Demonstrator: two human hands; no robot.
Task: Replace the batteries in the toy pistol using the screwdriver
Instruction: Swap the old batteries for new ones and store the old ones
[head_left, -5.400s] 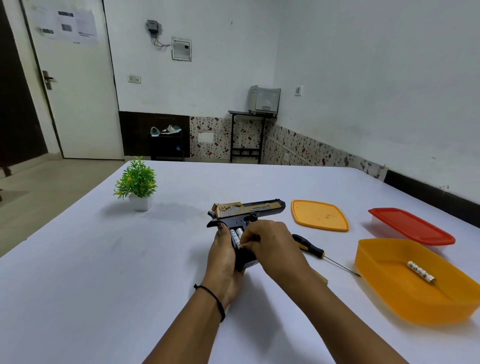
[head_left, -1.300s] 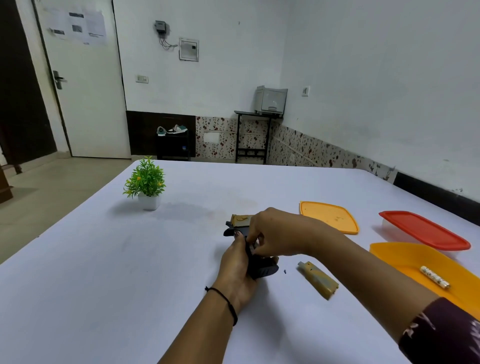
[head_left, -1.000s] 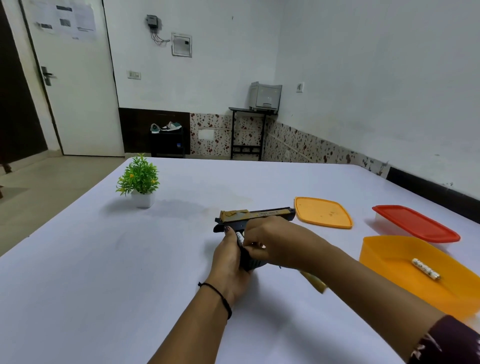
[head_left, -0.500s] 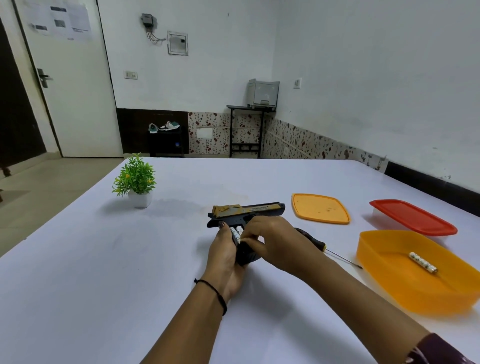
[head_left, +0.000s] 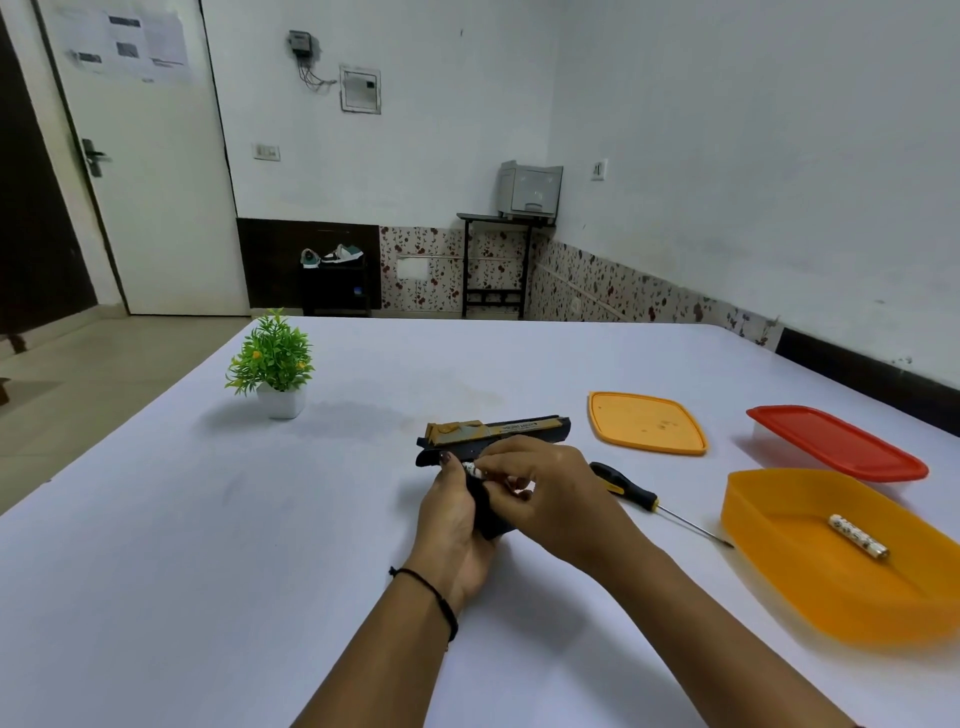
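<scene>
A black and gold toy pistol (head_left: 511, 429) lies on its side in the middle of the white table (head_left: 208, 519), barrel pointing right. My left hand (head_left: 451, 512) grips its black handle from the left. My right hand (head_left: 545, 491) pinches a white patterned battery (head_left: 474, 471) at the open compartment in the handle. The black and yellow screwdriver (head_left: 631, 491) lies on the table just right of my right hand, its tip pointing right. One more battery (head_left: 858, 535) lies inside the open orange container (head_left: 779, 561).
An orange lid (head_left: 647, 422) lies flat behind the screwdriver. A box with a red lid (head_left: 836, 441) stands at the far right. A small potted plant (head_left: 272, 364) stands at the back left. The table's left edge runs diagonally.
My right hand's fingers have shifted at the handle and now pinch a battery end at the compartment. The pistol and my left hand stay where they were.
</scene>
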